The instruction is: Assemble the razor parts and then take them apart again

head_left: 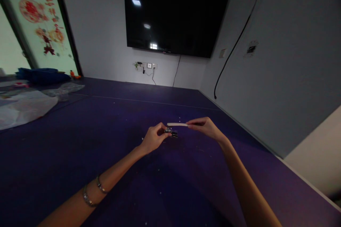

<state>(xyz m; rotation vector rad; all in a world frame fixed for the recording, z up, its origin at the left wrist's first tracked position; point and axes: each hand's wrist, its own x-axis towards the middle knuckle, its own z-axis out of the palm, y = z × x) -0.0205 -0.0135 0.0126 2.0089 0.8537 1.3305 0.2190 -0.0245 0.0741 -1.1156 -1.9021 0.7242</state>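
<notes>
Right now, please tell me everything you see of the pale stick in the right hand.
The pale stick is slim, nearly straight and whitish; I cannot tell its material. The right hand pinches it at one end and holds it roughly level above the purple surface. Its free end points toward the left hand, near the small dark object there; whether they touch is unclear.

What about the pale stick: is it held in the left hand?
No, the right hand grips the pale stick by one end, while the left hand holds a small dark object.
</notes>
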